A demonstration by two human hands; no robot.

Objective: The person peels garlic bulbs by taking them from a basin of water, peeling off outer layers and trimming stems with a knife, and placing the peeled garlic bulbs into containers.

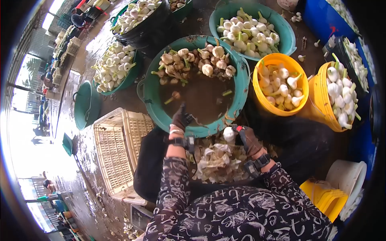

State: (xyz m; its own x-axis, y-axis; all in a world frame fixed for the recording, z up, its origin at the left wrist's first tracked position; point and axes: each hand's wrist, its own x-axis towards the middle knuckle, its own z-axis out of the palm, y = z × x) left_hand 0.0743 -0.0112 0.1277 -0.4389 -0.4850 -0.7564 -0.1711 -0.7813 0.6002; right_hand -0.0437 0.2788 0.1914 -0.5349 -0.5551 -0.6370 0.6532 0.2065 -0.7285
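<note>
A dark glove covers my left hand (182, 117), which is at the near rim of a large green tub (149, 100), with a finger pointing over the brown water inside. Unpeeled garlic bulbs (207, 70) lie heaped at the tub's far side, and one bulb with a green stem (175, 95) is beyond my fingertips. My right hand (248, 140), also gloved and with something red at a fingertip, is closed beside a clean white garlic bulb (229, 134) and holds it. Below both hands is a pile of loose garlic skins (221, 160).
Yellow buckets (261, 98) (321, 102) of peeled garlic stand at the right. Another green tub (287, 44) of bulbs is beyond. A cream plastic crate (116, 152) and a green basin (87, 105) are at the left. People work in the far left background.
</note>
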